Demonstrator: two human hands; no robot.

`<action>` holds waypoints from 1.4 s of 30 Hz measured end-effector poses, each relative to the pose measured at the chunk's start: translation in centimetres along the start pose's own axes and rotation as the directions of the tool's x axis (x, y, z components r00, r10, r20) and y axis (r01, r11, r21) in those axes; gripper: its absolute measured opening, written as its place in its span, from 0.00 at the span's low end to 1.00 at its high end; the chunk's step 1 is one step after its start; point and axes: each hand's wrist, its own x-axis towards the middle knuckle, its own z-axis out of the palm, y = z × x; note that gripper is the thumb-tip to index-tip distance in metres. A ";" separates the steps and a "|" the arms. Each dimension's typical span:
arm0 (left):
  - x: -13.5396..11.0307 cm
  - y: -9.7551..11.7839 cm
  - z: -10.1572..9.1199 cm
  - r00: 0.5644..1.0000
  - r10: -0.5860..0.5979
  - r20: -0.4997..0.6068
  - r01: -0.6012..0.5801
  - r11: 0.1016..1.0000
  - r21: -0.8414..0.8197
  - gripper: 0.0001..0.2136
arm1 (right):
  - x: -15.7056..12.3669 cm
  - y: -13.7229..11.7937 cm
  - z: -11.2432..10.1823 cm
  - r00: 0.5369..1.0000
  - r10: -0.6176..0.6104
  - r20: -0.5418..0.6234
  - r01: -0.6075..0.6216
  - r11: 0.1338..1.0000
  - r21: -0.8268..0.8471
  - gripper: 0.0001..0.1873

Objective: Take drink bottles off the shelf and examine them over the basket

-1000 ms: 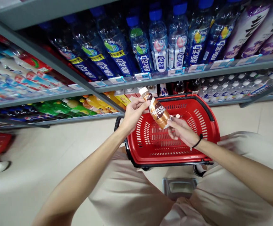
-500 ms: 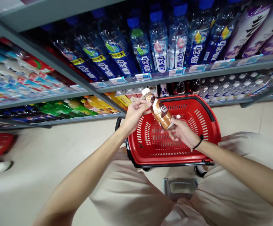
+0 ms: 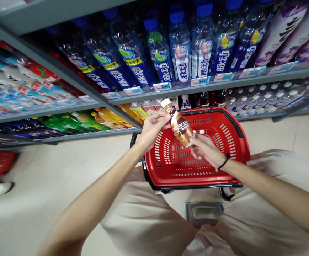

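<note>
Over the red basket: Nescafé coffee bottle held tilted, cap up-left, base down-right, above the red shopping basket, not in it.
Left hand: fingers pinched on the bottle's neck, just under the white cap.
Right hand: fingertips cupped around the bottle's base; black band at the wrist.
Change: half a second ago the label was turned partly away; now the logo faces the camera. Bottle rolled in the grip, position barely shifted. Reads as label inspection, judged only.
Basket: looks bare inside; near wall cut off by the person's knees.
Hidden: bottle's base behind right fingers; small white object at the right fingertips unidentifiable.
Blur: shelf bottles at left smeared; price tags unreadable.
</note>
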 end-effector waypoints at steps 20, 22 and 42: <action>0.4 -0.7 -1.1 0.999 0.029 0.019 -0.031 0.996 0.087 0.22 | 1.1 1.8 -0.4 0.994 -0.056 -0.093 0.041 0.987 -0.155 0.36; 0.7 -0.6 -1.6 0.998 -0.020 0.063 0.013 0.994 0.112 0.26 | 1.1 2.7 -0.5 0.998 -0.026 -0.059 0.014 0.980 -0.196 0.36; 4.8 -12.7 -2.5 0.737 -0.592 0.325 -0.521 -0.192 0.832 0.08 | 0.0 6.8 -0.6 0.673 0.739 0.042 0.153 -0.084 -0.985 0.43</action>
